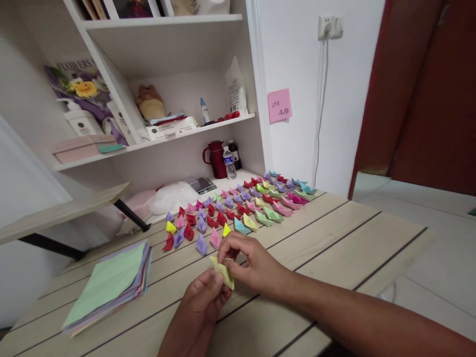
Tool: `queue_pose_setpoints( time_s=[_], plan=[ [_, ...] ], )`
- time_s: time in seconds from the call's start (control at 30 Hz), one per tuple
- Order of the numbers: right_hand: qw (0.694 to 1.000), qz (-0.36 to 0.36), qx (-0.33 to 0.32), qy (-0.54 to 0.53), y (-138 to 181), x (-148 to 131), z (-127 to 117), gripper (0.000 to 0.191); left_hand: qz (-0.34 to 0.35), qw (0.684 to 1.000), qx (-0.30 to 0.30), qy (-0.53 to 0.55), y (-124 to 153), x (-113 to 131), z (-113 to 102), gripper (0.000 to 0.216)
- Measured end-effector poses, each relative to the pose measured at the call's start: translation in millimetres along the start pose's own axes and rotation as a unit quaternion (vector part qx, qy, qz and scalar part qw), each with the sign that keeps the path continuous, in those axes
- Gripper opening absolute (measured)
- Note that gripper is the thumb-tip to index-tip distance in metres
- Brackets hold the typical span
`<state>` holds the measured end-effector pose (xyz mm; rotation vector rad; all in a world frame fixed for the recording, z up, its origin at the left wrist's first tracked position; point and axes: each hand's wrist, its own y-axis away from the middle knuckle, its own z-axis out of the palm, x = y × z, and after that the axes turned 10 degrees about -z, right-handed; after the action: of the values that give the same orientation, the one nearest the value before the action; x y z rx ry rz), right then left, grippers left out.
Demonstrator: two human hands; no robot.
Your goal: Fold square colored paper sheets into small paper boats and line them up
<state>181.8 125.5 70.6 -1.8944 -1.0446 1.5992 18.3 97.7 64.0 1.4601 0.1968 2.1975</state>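
Between my two hands is a small pale yellow folded paper boat [224,273], held just above the wooden table. My left hand [206,296] pinches its lower left side between thumb and fingers. The fingers of my right hand [246,260] are closed on its upper edge; their tips partly hide the paper. Just beyond my hands, several rows of small folded paper boats [273,214] in red, purple, pink, green, yellow and blue stand on the table. Closest to my right hand are a bright yellow boat [226,230] and a pink one [215,239].
A stack of coloured paper sheets [106,282], light green on top, lies at the left of the slatted table [297,277]. Behind it stands a small raised shelf [63,210] on black legs. A red jug [216,159] and a water bottle [229,163] stand under the white shelving [167,29].
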Motion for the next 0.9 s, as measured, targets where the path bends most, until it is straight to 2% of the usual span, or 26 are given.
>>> queue_pose_setpoints(
  time_s=[0.2, 0.33, 0.57, 0.73, 0.9],
  plan=[
    [1.000, 0.005, -0.008, 0.002, 0.0, -2.6, -1.3, 0.020, 0.029, 0.996, -0.080, 0.004, 1.2, 1.3, -3.6, 0.017],
    [1.000, -0.007, -0.008, 0.020, 1.1, -3.8, -2.1, 0.017, 0.036, 0.994, -0.099, 0.001, 4.2, 1.2, -0.8, 0.019],
    [0.997, -0.046, -0.003, 0.068, 6.4, -0.1, 1.0, 0.021, 0.029, 0.994, -0.092, 0.045, 0.2, -0.8, -0.9, 0.014],
    [0.996, -0.065, -0.018, 0.061, 6.4, -2.8, -0.7, 0.019, 0.005, 0.993, -0.083, 0.081, -2.0, -3.0, -3.8, 0.010],
    [0.998, -0.041, -0.029, 0.049, 7.1, 0.1, -1.9, 0.013, -0.002, 0.994, -0.055, 0.095, -3.1, -3.2, -5.4, 0.010]
  ],
)
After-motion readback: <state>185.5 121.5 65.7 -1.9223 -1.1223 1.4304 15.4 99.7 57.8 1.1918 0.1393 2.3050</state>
